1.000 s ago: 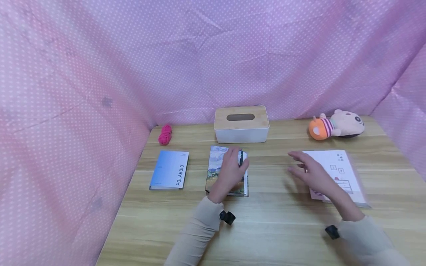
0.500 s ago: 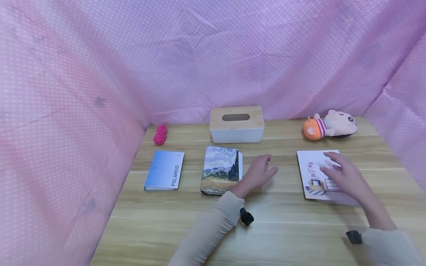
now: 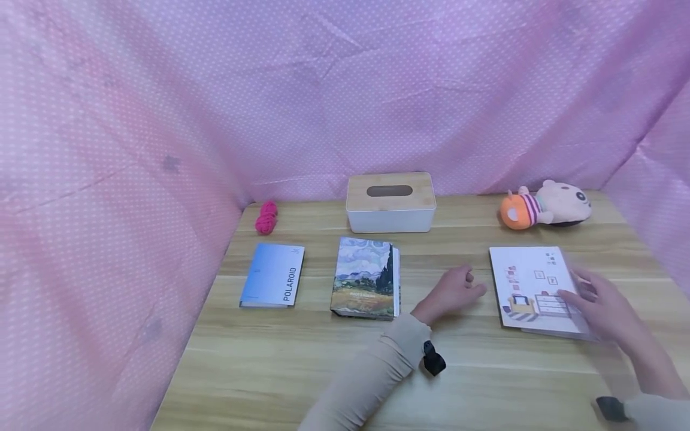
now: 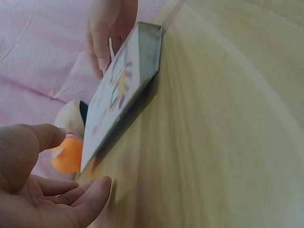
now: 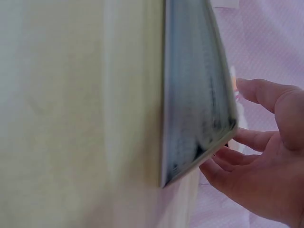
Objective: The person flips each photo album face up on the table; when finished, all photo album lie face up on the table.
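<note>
Pink dotted cloth (image 3: 345,108) hangs behind and on both sides of a wood-grain surface (image 3: 259,371). On its right part lies the white book (image 3: 530,278), small furniture drawings printed on its cover. The right hand (image 3: 606,305) is at that book's right edge, with the thumb over the cover; its fingers are slightly bent and spread away from the thumb, and whether they touch the book I cannot tell. The left hand (image 3: 450,290) hangs between the white book and the landscape book (image 3: 363,275), its fingers loosely bent and the thumb apart from them. Pale sleeves (image 3: 372,365) cover both forearms, and a black clip (image 3: 433,359) sits at each wrist. Left of the landscape book lies a blue book (image 3: 272,275) marked POLAROID, with pink yarn (image 3: 266,218) just behind it. Behind the landscape book stands a tissue box (image 3: 390,220) with a wooden top. Behind the white book lies a doll (image 3: 560,202), orange at its left end, its head to the right.
</note>
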`<action>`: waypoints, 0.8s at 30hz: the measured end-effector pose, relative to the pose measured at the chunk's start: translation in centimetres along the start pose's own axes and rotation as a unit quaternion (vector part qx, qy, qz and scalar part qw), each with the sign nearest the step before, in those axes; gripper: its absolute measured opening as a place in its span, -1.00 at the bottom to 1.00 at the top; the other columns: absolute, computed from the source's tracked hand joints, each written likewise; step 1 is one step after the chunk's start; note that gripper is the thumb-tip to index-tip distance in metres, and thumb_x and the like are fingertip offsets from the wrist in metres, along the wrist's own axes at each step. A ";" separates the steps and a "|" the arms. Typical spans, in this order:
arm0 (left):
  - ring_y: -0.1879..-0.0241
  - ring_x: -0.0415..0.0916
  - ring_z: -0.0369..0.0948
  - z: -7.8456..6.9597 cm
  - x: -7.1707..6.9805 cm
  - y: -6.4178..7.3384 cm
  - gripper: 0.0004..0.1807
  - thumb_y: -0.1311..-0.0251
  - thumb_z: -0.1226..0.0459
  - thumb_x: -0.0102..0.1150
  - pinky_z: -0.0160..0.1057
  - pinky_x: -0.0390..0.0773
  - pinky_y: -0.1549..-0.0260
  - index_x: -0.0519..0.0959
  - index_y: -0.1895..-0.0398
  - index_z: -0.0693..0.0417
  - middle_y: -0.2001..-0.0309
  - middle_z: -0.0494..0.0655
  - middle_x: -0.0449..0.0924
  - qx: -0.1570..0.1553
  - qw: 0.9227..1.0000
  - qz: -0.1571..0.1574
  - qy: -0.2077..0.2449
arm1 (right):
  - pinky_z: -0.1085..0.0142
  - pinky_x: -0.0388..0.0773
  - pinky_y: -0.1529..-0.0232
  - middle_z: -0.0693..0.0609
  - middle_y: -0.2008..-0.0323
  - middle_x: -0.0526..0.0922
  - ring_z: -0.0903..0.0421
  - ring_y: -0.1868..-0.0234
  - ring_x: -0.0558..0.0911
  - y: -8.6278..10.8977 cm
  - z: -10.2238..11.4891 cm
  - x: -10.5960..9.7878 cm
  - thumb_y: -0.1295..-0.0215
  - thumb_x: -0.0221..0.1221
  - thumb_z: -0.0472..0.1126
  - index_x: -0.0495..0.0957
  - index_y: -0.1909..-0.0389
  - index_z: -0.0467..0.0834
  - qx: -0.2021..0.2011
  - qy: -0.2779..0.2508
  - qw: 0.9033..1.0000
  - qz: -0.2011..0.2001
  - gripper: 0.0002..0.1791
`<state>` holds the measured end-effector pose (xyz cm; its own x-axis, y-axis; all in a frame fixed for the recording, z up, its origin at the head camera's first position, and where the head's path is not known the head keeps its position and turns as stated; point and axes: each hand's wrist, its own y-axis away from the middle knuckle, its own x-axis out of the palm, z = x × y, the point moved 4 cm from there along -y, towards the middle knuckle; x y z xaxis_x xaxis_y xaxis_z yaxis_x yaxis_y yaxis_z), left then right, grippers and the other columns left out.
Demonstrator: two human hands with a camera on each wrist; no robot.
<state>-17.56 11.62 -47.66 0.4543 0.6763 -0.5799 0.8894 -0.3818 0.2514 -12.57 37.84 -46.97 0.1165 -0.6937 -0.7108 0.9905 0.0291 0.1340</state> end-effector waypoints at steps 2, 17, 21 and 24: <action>-0.04 0.51 -0.35 -0.3 0.7 0.0 -0.38 -0.21 0.00 0.18 -0.40 0.51 0.01 0.37 -0.31 -0.01 -0.07 -0.20 0.58 -0.001 1.000 0.005 -0.002 | -0.37 0.14 -0.08 -0.62 -0.31 0.00 -0.63 -0.14 0.20 0.2 -0.5 0.1 -0.41 0.04 0.02 -0.13 -0.42 -0.45 0.004 0.006 1.000 0.005 -0.14; 0.55 0.35 -0.34 -2.7 4.8 0.8 -0.78 -0.21 0.12 0.23 -0.39 0.34 0.60 0.56 0.08 -0.23 0.45 -0.36 0.47 -0.037 0.999 0.034 -0.001 | -0.46 -0.10 -0.14 -0.62 -0.31 -0.11 -0.64 -0.20 0.07 1.2 -2.0 0.4 -0.44 -0.06 0.12 -0.24 -0.41 -0.47 0.040 -0.008 0.999 0.019 -0.08; 0.47 0.36 -0.39 -2.9 5.3 0.9 -0.68 -0.17 0.14 0.27 -0.43 0.38 0.53 0.52 -0.01 -0.25 0.37 -0.38 0.48 -0.039 0.999 0.026 -0.010 | -0.46 -0.17 -0.14 -0.61 -0.31 -0.06 -0.63 -0.27 -0.06 1.3 -2.0 0.3 -0.45 -0.08 0.12 -0.18 -0.41 -0.47 0.044 -0.014 0.999 0.008 -0.12; 0.44 0.35 -0.41 -3.0 5.5 1.0 -0.64 -0.13 0.20 0.31 -0.46 0.40 0.49 0.50 0.00 -0.19 0.34 -0.36 0.46 -0.033 0.999 0.018 -0.019 | -0.47 -0.16 -0.13 -0.61 -0.31 -0.05 -0.63 -0.28 -0.09 1.3 -1.9 0.2 -0.45 -0.09 0.13 -0.12 -0.41 -0.44 0.048 -0.019 0.999 0.005 -0.14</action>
<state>-14.00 16.87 -48.28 0.4853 0.6373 -0.5986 0.8743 -0.3626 0.3228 -11.14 39.12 -48.30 0.1221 -0.7199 -0.6833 0.9777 -0.0314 0.2078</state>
